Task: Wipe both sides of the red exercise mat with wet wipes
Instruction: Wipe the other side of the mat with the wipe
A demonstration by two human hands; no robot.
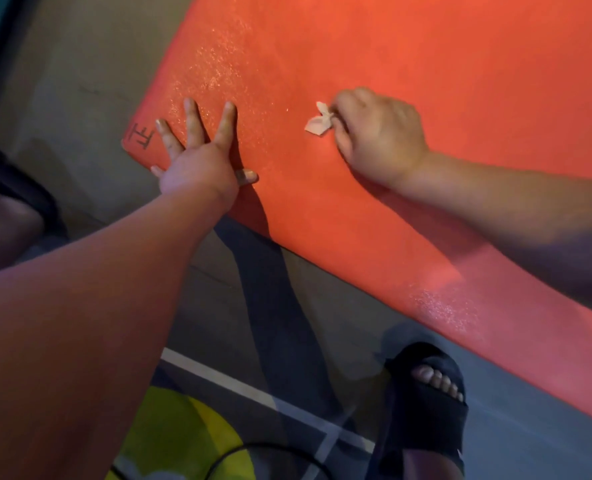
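Red exercise mat (426,46) lies flat on the floor (80,71), running from the left corner away to the right and far side. The left hand (197,161) is planted on the near-left corner, grip spread wide, fingers straight and flat on the mat, thumb out to the right. Just left of those fingers there's a black handwritten mark (144,136) on the corner itself.

Over to the right, the right hand (377,136) is knuckles-up on the mat, its grip curled tight and pinching a crumpled wet wipe (319,121), whose pale end pokes out to the left and touches the surface. A damp sheen glistens far of the left hand, and again along the near edge on the right.

Near right, a foot in a black sandal (426,396) stands on the floor just beside the mat's edge. A white line (218,372) and a yellow patch (170,431) mark the floor nearby.
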